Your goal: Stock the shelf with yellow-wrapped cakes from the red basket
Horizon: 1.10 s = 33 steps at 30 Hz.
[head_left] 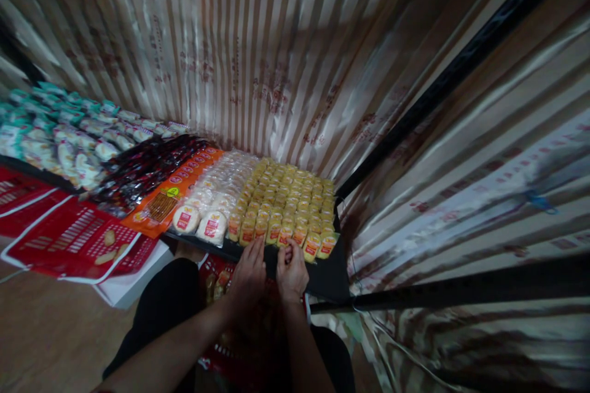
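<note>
Rows of small yellow wrapped snack packets stand packed together on a black shelf. At their front row, my left hand reaches in with fingers stretched out, the tips against the lower edge of a packet. Just beside it, my right hand has its fingers curled in a pinch below another front packet. What lies between those fingertips, if anything, is hidden. To the left of the yellow packets sit clear-wrapped round white snacks with red labels.
Further left on the shelf are an orange snack bag, dark shiny packs and green-and-white packets. Red carrier bags hang below the shelf, near a white box. A red bag with packets is between my knees. Black posts frame striped sheeting.
</note>
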Motion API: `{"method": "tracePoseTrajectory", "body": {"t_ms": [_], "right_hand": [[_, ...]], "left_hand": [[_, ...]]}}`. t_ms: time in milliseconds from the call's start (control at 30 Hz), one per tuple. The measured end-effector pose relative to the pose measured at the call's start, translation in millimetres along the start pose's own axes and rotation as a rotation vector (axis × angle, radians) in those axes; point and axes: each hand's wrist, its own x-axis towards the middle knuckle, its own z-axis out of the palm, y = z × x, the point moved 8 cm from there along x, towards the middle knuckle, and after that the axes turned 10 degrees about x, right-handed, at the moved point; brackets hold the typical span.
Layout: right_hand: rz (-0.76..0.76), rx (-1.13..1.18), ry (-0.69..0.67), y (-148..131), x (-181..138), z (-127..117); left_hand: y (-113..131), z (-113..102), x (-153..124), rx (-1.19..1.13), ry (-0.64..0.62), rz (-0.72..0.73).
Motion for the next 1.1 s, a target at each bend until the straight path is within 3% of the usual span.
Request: {"method": "tracePoseTrajectory", "body": {"t_ms": [200, 367, 600, 867, 1100], "right_hand": [[0.057, -0.036, 0.005, 1, 1, -1], [0.065, -0.049, -0.005, 0, 1, 0], [0.057, -0.063, 0.016, -4, 2, -2], [0.071, -0.093, 0.005, -1, 2, 0], [0.072, -0.089, 0.026, 1, 2, 0]], "left_hand": [[-2, 6, 1, -0.003, -0.011, 0.045], [-3, -5, -3, 0.002, 0.032, 0.098], [-25, -27, -9, 0.165, 0.078, -0.073], [-27, -10, -5, 0.203, 0.007, -0.022], [-27, -11, -1, 0.192, -0.009, -0.022]]}}
